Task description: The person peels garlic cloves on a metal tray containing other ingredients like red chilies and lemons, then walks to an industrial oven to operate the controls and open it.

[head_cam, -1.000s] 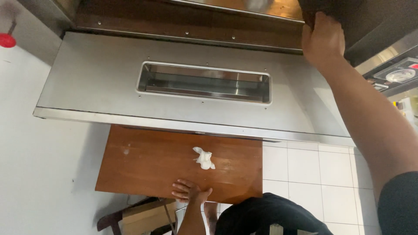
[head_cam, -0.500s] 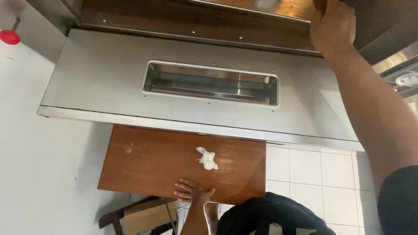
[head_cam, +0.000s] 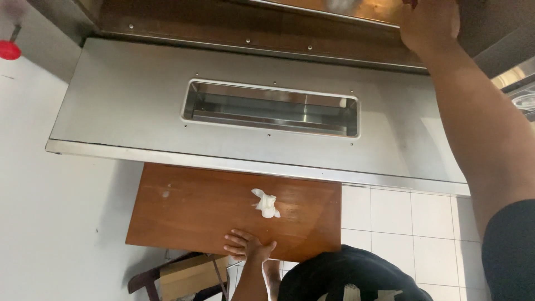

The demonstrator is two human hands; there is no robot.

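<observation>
Reaching up and away from the body, the right hand (head_cam: 429,25) was at the top edge of the picture, on the dark brown wooden panel (head_cam: 223,17) above the steel surface. Its fingers were cut off by the frame, so I cannot tell if they gripped something or only pressed there. The forearm went down from it to the right side, ending in a dark sleeve (head_cam: 510,251).

Just below and left of that hand lay the wide stainless steel panel (head_cam: 122,106), with a long rectangular recess (head_cam: 270,108) sunk in its middle, well apart from the right hand. At the far right, past the arm, a small part of some metal appliance (head_cam: 521,92) showed, too little to tell what it was.

The left hand (head_cam: 248,245) was low, resting flat with the fingers spread and loose on the near edge of a brown wooden board (head_cam: 178,212). It held nothing. A small crumpled white tissue (head_cam: 266,204) lay on the board just above that hand, near to the fingertips but not touching them. Below and left of the left hand were a cardboard box (head_cam: 192,273) and the dark frame of a chair (head_cam: 145,278). To the right of the board were white tiles (head_cam: 412,223). At the far upper left, a small red round object (head_cam: 9,49) was on the white wall.
</observation>
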